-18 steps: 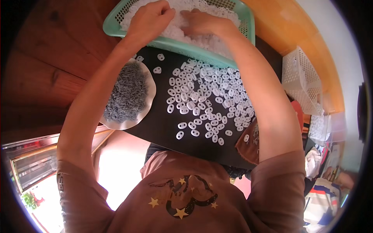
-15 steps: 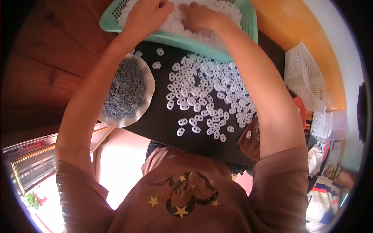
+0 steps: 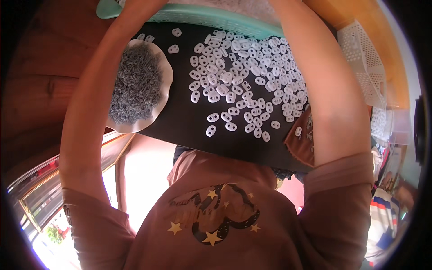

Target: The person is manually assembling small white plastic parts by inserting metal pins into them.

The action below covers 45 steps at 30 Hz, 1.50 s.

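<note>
Both my forearms reach up past the top edge of the picture, so neither hand shows. They pass over the near rim of a green plastic basket that holds white pieces. Below it, a black board carries a spread of many small white oval pieces with two holes each. My left forearm runs beside a white wavy-edged plate heaped with small grey metal parts. My right forearm crosses the right side of the white pieces.
A brown dish with a few pieces sits at the board's right edge, partly under my right arm. A white perforated basket stands at the far right on the orange-brown table. Dark wood lies to the left.
The view has tipped downward: the green basket and both hands, seen in the white pieces before, have slid up out of the picture. The board and plate now fill the upper part.
</note>
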Available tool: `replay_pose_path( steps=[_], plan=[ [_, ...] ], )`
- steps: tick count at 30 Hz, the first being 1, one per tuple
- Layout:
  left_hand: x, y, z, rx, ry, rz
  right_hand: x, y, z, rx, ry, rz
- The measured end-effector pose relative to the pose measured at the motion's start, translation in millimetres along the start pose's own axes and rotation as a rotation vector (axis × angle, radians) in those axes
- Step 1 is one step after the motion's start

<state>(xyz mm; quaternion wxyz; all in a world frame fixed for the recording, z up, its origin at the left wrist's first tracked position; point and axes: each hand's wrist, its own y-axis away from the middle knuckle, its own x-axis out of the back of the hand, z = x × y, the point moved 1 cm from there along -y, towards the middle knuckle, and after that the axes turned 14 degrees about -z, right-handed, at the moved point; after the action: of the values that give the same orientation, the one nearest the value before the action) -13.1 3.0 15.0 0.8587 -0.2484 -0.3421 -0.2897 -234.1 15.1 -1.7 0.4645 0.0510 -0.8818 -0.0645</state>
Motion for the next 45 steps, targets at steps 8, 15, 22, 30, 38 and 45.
replay_pose_path(
  steps=[8, 15, 22, 30, 38, 45],
  plan=[
    [4, 1, 0, 0.007, 0.003, -0.011, 12, 21, -11, -0.033, -0.307, 0.024],
    [4, 2, 8, 0.043, 0.015, -0.035, 15, 43, -12, 0.1, -0.261, -0.02],
    [4, 6, 9, 0.036, -0.059, -0.03, 46, 86, -34, 0.248, -0.485, 0.026],
    [3, 2, 6, 0.034, -0.019, -0.058, 66, 209, -76, 0.012, -0.324, -0.109],
    [4, 5, 6, 0.043, 0.012, -0.066, -6, 242, -8, 0.239, -0.207, -0.143],
    [1, 2, 6, 0.059, -0.031, -0.084, -33, 231, 33, 0.07, -0.239, -0.291]
  ],
)
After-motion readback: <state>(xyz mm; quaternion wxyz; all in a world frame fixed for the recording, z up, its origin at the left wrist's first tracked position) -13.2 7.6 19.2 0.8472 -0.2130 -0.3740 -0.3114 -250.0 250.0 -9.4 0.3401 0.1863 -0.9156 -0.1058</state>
